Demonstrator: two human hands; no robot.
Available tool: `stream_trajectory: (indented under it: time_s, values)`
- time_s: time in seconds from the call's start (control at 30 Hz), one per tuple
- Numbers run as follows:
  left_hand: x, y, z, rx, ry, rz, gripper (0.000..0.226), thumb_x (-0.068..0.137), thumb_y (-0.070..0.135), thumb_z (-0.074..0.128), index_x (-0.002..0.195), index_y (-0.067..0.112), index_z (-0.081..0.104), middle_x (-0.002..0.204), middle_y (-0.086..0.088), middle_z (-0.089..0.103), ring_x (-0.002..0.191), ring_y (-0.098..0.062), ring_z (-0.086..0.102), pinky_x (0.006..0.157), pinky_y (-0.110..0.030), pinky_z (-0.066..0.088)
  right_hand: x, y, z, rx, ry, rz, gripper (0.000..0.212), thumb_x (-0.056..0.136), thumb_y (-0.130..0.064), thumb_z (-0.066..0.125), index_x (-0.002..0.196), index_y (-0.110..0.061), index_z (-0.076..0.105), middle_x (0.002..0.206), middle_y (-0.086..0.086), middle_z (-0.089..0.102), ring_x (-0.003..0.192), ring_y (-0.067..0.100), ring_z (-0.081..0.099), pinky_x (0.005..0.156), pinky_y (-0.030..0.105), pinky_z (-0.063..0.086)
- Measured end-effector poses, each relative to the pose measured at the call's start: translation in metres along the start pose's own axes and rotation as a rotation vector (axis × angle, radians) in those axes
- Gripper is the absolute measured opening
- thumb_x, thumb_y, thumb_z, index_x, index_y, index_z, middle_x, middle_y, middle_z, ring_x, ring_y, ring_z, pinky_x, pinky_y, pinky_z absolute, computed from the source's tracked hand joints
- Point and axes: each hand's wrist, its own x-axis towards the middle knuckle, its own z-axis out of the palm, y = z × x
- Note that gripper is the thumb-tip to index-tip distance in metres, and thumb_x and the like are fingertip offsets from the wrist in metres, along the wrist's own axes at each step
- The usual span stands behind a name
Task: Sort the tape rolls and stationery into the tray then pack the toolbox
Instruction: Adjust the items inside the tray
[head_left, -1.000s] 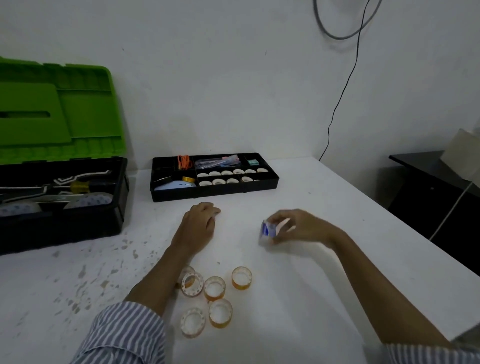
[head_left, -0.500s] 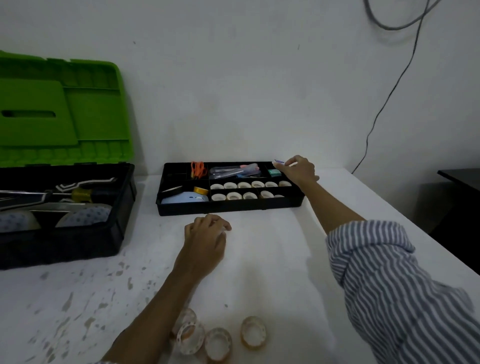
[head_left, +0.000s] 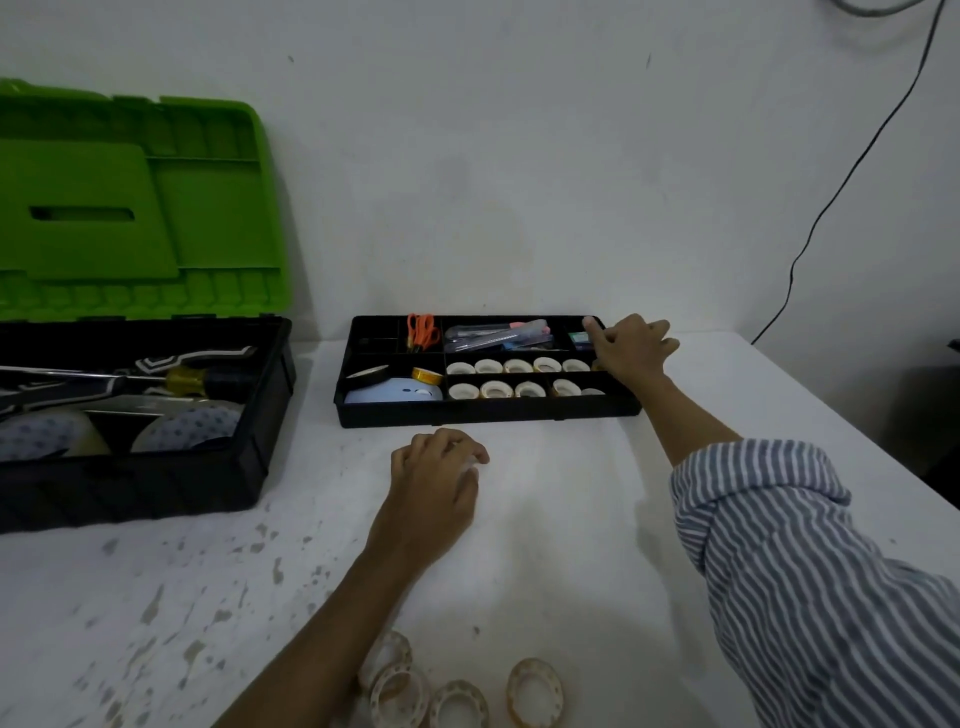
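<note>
A black divided tray (head_left: 483, 413) stands against the wall, holding several small tape rolls (head_left: 517, 366), orange scissors (head_left: 422, 331), pens (head_left: 498, 333) and a small green item (head_left: 579, 339). My right hand (head_left: 631, 348) reaches over the tray's far right corner, fingers loosely curled, index finger beside the green item; nothing shows in it. My left hand (head_left: 434, 478) rests on the white table (head_left: 571, 545) in front of the tray, fingers curled, holding nothing. Several clear tape rolls (head_left: 535, 688) lie at the near edge by my left forearm. The toolbox (head_left: 140, 467) stands open at the left.
The toolbox's green lid (head_left: 130, 208) leans upright against the wall; tools and large tape rolls (head_left: 187, 423) lie inside. A black cable (head_left: 841, 187) runs down the wall at the right. The table's right edge drops off beside dark furniture (head_left: 943, 415).
My right hand carried the small blue-and-white item from the table to the tray's far right compartment, and it now appears empty. The left hand stayed put. My view moved closer.
</note>
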Motion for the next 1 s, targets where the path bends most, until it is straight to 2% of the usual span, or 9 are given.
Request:
stream_trajectory:
  time_s: [0.1,0.2,0.33,0.47,0.5,0.63,0.73,0.87,1.0]
  values:
    - [0.000,0.000,0.000,-0.004,0.005,0.003,0.030,0.084,0.025,0.031,0.100,0.028,0.056,0.114,0.009,0.051,0.108,-0.009,0.040,0.088,-0.023,0.019,-0.001,0.003,-0.005,0.004,-0.016,0.016,0.061,0.094,-0.057,0.034,0.120,-0.006,0.056,0.132,0.017,0.048,0.131,0.031,0.025,0.104,0.045,0.020]
    - [0.000,0.001,0.000,-0.011,0.007,-0.001,0.030,0.084,0.025,0.031,0.099,0.027,0.057,0.114,0.009,0.051,0.108,-0.009,0.041,0.088,-0.023,0.020,-0.002,0.007,-0.011,-0.251,-0.146,-0.140,0.061,0.098,-0.053,0.025,0.120,-0.011,0.063,0.154,0.001,0.024,0.137,0.029,0.016,0.109,0.049,0.012]
    - [0.000,0.001,-0.001,-0.011,0.011,-0.001,0.030,0.084,0.025,0.032,0.099,0.027,0.058,0.114,0.008,0.052,0.108,-0.010,0.042,0.087,-0.023,0.020,-0.003,0.000,-0.020,-0.425,-0.278,-0.189,0.065,0.097,-0.056,0.016,0.132,-0.016,0.054,0.159,-0.006,-0.009,0.144,0.032,-0.002,0.113,0.055,-0.003]
    - [0.000,0.002,-0.001,-0.010,0.003,-0.010,0.033,0.083,0.027,0.030,0.101,0.026,0.058,0.116,0.007,0.052,0.109,-0.009,0.041,0.088,-0.023,0.018,-0.008,-0.013,-0.028,-0.304,-0.378,-0.051,0.066,0.097,-0.056,0.012,0.151,-0.017,0.014,0.160,0.003,-0.005,0.145,0.031,-0.013,0.113,0.053,-0.011]
    - [0.000,0.002,-0.001,-0.011,0.001,-0.011,0.032,0.083,0.027,0.030,0.101,0.026,0.058,0.115,0.007,0.052,0.109,-0.009,0.041,0.088,-0.022,0.018,-0.007,-0.014,-0.028,-0.270,-0.362,-0.045,0.065,0.098,-0.054,0.014,0.151,-0.017,0.014,0.160,0.004,0.000,0.145,0.032,-0.011,0.114,0.053,-0.009]
    - [0.000,0.001,-0.001,-0.017,-0.004,-0.013,0.032,0.083,0.027,0.031,0.100,0.026,0.058,0.115,0.008,0.051,0.109,-0.009,0.041,0.088,-0.022,0.018,-0.001,-0.012,-0.024,-0.128,-0.118,-0.086,0.058,0.098,-0.048,0.024,0.119,-0.011,0.064,0.153,0.006,0.028,0.140,0.032,0.012,0.112,0.049,0.005]
    - [0.001,0.002,-0.002,-0.017,-0.003,-0.012,0.033,0.082,0.028,0.030,0.100,0.026,0.058,0.115,0.009,0.052,0.108,-0.008,0.040,0.087,-0.022,0.018,0.000,-0.009,-0.025,-0.110,-0.155,-0.091,0.056,0.097,-0.050,0.028,0.108,-0.015,0.071,0.152,0.000,0.029,0.139,0.029,0.014,0.111,0.047,0.006]
    - [0.001,0.002,-0.002,-0.011,-0.005,-0.015,0.033,0.082,0.028,0.030,0.100,0.026,0.057,0.116,0.008,0.052,0.109,-0.009,0.041,0.088,-0.022,0.019,-0.008,-0.012,-0.027,-0.177,-0.302,-0.020,0.069,0.097,-0.056,0.019,0.147,-0.009,0.027,0.158,0.007,0.012,0.145,0.030,-0.005,0.114,0.050,-0.005]
    - [0.001,0.000,0.000,-0.019,-0.005,-0.013,0.033,0.082,0.028,0.031,0.101,0.026,0.058,0.116,0.007,0.052,0.110,-0.010,0.042,0.090,-0.023,0.020,-0.010,-0.019,-0.037,-0.226,-0.378,0.021,0.074,0.096,-0.060,0.016,0.151,-0.012,0.004,0.158,0.018,0.002,0.145,0.032,-0.012,0.114,0.051,-0.010]
